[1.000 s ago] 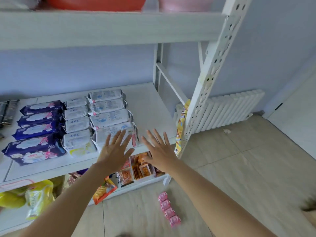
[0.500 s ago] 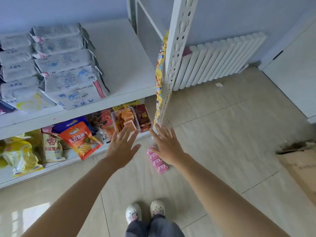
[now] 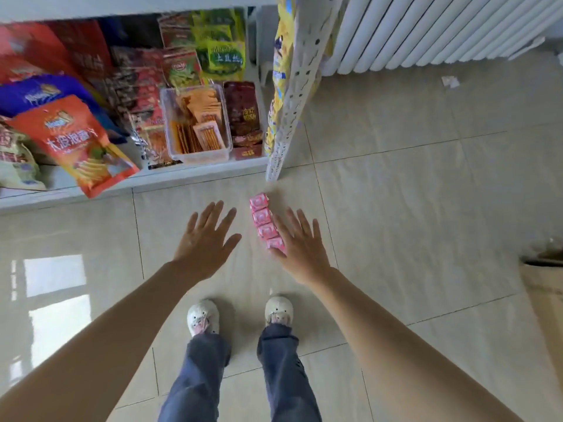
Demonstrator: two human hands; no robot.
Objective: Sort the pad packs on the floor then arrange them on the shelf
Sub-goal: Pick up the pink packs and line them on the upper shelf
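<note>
A short row of small pink pad packs (image 3: 264,222) lies on the tiled floor just in front of the shelf's bottom board (image 3: 195,178). My left hand (image 3: 205,237) hovers to the left of the row, fingers spread and straight, holding nothing. Over the right side of the row my right hand (image 3: 300,246) is spread flat, covering the edge of the nearest pack. Whether it touches the packs I cannot tell. The upper shelf with the stacked pad packs is out of view.
The bottom shelf holds snack bags (image 3: 79,141) and a clear tub of orange packets (image 3: 196,123). A white perforated upright (image 3: 289,117) stands at the shelf corner, a white radiator (image 3: 426,32) behind it. A cardboard box (image 3: 545,293) sits at right. My shoes (image 3: 240,315) stand below.
My view has swung down from the upper shelf to the floor. Both hands dropped from the shelf edge to either side of the pink packs.
</note>
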